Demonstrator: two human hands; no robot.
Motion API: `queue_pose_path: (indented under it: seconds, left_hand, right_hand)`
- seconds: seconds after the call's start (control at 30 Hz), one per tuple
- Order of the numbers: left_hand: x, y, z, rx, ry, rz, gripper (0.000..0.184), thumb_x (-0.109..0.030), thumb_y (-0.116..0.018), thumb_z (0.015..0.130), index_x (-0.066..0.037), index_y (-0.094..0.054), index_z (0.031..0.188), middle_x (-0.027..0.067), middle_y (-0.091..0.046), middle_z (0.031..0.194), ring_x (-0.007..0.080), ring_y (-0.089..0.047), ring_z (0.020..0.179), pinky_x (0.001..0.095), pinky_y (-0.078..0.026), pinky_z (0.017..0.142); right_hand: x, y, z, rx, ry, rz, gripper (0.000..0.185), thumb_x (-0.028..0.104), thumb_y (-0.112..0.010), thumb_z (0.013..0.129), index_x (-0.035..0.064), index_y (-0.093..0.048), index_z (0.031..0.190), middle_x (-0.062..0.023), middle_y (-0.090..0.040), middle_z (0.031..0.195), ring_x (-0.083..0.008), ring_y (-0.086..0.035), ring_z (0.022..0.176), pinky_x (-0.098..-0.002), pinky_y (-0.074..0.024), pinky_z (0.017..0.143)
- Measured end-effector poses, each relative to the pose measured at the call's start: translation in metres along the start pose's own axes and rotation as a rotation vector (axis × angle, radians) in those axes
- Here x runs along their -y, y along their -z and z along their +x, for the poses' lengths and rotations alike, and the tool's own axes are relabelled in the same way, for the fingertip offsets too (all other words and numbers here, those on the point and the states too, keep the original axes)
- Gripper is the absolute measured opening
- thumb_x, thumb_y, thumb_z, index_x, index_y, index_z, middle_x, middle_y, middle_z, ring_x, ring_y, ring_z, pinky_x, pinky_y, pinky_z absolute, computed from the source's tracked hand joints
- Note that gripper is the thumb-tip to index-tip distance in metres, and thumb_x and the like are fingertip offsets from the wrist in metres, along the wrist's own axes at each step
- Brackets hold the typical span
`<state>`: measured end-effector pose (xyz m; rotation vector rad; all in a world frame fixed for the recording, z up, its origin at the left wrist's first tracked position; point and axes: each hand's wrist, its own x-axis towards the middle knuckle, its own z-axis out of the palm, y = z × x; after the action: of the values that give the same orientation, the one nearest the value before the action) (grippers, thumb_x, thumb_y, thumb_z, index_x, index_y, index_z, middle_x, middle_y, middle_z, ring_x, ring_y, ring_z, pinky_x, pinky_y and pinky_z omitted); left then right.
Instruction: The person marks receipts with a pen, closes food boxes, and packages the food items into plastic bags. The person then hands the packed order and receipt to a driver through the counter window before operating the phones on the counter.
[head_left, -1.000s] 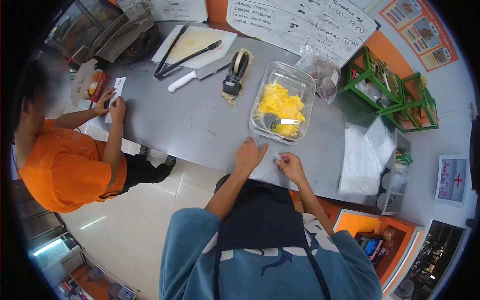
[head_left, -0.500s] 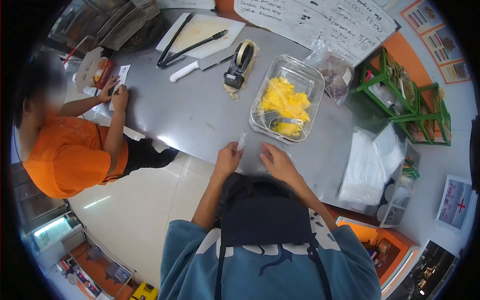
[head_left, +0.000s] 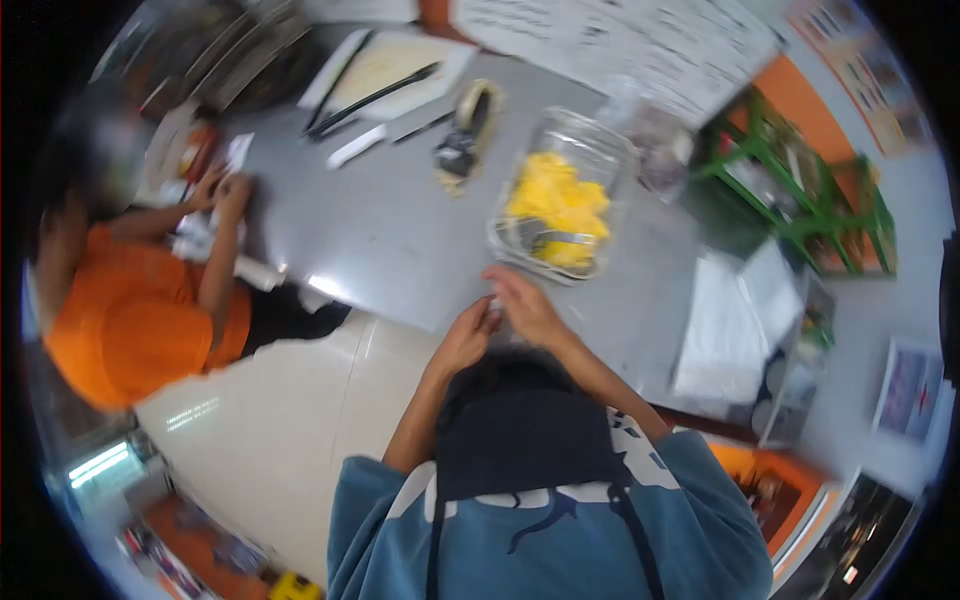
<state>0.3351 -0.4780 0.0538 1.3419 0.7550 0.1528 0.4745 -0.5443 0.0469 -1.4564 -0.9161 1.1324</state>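
Observation:
My left hand [head_left: 467, 336] is closed on a small, crumpled piece of clear plastic [head_left: 495, 303], mostly hidden between the hands. Close beside it, my right hand [head_left: 527, 309] has its fingers stretched over toward the left fingertips; motion blurs both hands. Just beyond them on the metal table stands a clear plastic tray [head_left: 618, 160]. It holds a yellow, lumpy food [head_left: 560, 190], with a grey metal utensil [head_left: 562, 237] lying on top.
A tape dispenser [head_left: 460, 150], a knife [head_left: 357, 146] and black tongs [head_left: 385, 97] on a white cutting board [head_left: 400, 62] lie further back. Plastic bags [head_left: 725, 330] and green racks [head_left: 790, 180] are on the right. A co-worker in an orange shirt [head_left: 145, 310] stands at left.
My right hand has moved left and up to meet my left hand, and the plastic piece is now mostly covered. The whole view has shifted slightly and blurred.

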Motion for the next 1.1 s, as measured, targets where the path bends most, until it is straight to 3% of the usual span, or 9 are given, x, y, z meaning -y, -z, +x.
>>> queue_pose_path:
  seconds: [0.1, 0.17, 0.27, 0.3, 0.47, 0.67, 0.87, 0.97, 1.1]
  left_hand:
    - [0.053, 0.004, 0.010, 0.170, -0.169, 0.107, 0.034, 0.000, -0.042, 0.092, 0.007, -0.052, 0.123, 0.0132, -0.061, 0.114, 0.0185, -0.054, 0.111, 0.0315, -0.044, 0.095]
    - [0.019, -0.004, 0.003, 0.206, 0.018, -0.031, 0.029, -0.010, -0.048, 0.098, 0.005, -0.052, 0.122, 0.0115, -0.060, 0.114, 0.0175, -0.056, 0.107, 0.0311, -0.046, 0.092]
    - [0.048, -0.004, 0.028, 0.345, -0.370, 0.037, 0.040, -0.023, -0.050, 0.101, 0.001, -0.042, 0.132, 0.0075, -0.050, 0.126, 0.0159, -0.053, 0.106, 0.0283, -0.044, 0.090]
    - [0.071, 0.013, 0.043, 0.425, -0.130, 0.009, 0.041, -0.022, -0.049, 0.101, 0.000, -0.036, 0.133, 0.0074, -0.047, 0.125, 0.0144, -0.053, 0.098, 0.0286, -0.046, 0.081]
    - [0.019, -0.057, 0.044, 0.471, -0.255, 0.133, 0.034, -0.012, -0.050, 0.099, -0.001, -0.031, 0.125, 0.0116, -0.051, 0.104, 0.0101, -0.051, 0.072, 0.0237, -0.042, 0.058]
    - [0.006, -0.110, 0.056, 0.710, -0.086, 0.459, 0.033, -0.006, -0.053, 0.094, 0.001, -0.035, 0.121, 0.0141, -0.060, 0.083, 0.0154, -0.055, 0.063, 0.0283, -0.043, 0.055]
    - [-0.006, -0.107, 0.068, 0.951, -0.291, 0.924, 0.025, -0.021, -0.051, 0.098, 0.003, -0.053, 0.103, 0.0107, -0.060, 0.070, 0.0151, -0.053, 0.056, 0.0322, -0.041, 0.053]
    - [-0.019, -0.108, 0.051, 0.874, -0.396, 0.880, 0.031, -0.025, -0.049, 0.097, 0.005, -0.055, 0.099, 0.0190, -0.058, 0.069, 0.0295, -0.057, 0.061, 0.0405, -0.045, 0.060]
    - [-0.029, -0.103, 0.043, 0.887, -0.253, 0.822, 0.036, -0.031, -0.045, 0.101, 0.004, -0.055, 0.101, 0.0106, -0.053, 0.065, 0.0204, -0.051, 0.056, 0.0362, -0.042, 0.054]
  right_hand:
    - [-0.048, -0.005, -0.008, 0.028, 0.385, -0.346, 0.023, 0.011, -0.052, 0.095, -0.0015, -0.060, 0.112, -0.0167, -0.063, 0.103, -0.0311, -0.062, 0.095, -0.0383, -0.0504, 0.085]
    - [-0.046, -0.003, -0.012, 0.006, 0.227, -0.251, 0.023, 0.015, -0.054, 0.091, -0.0005, -0.062, 0.107, -0.0187, -0.063, 0.101, -0.0344, -0.062, 0.094, -0.0408, -0.0499, 0.083]
    - [-0.022, 0.014, -0.024, 0.179, 0.156, -0.302, 0.025, 0.022, -0.051, 0.094, 0.0006, -0.060, 0.103, -0.0196, -0.062, 0.103, -0.0367, -0.060, 0.091, -0.0440, -0.0487, 0.079]
    - [-0.069, -0.001, -0.017, -0.050, 0.310, -0.356, 0.029, 0.026, -0.048, 0.096, 0.0011, -0.058, 0.107, -0.0207, -0.062, 0.103, -0.0383, -0.060, 0.095, -0.0451, -0.0471, 0.083]
    - [-0.016, 0.041, -0.073, -0.285, -0.045, -0.412, 0.039, 0.036, -0.043, 0.098, 0.0010, -0.053, 0.113, -0.0254, -0.064, 0.098, -0.0419, -0.061, 0.096, -0.0484, -0.0476, 0.082]
    - [-0.015, 0.052, -0.138, -0.655, -0.338, -0.614, 0.040, 0.039, -0.045, 0.097, 0.0021, -0.059, 0.097, -0.0218, -0.065, 0.078, -0.0446, -0.063, 0.074, -0.0514, -0.0491, 0.068]
    - [-0.038, 0.050, -0.155, -0.904, -0.200, -0.385, 0.042, 0.040, -0.045, 0.097, 0.0016, -0.060, 0.088, -0.0221, -0.063, 0.075, -0.0443, -0.061, 0.074, -0.0512, -0.0473, 0.069]
    - [-0.033, 0.035, -0.142, -0.907, -0.104, -0.449, 0.044, 0.041, -0.044, 0.098, 0.0020, -0.060, 0.084, -0.0214, -0.063, 0.075, -0.0436, -0.060, 0.074, -0.0508, -0.0472, 0.070]
    - [-0.018, 0.042, -0.136, -0.716, -0.235, -0.437, 0.046, 0.042, -0.043, 0.097, 0.0025, -0.063, 0.086, -0.0230, -0.064, 0.078, -0.0440, -0.062, 0.080, -0.0524, -0.0488, 0.074]
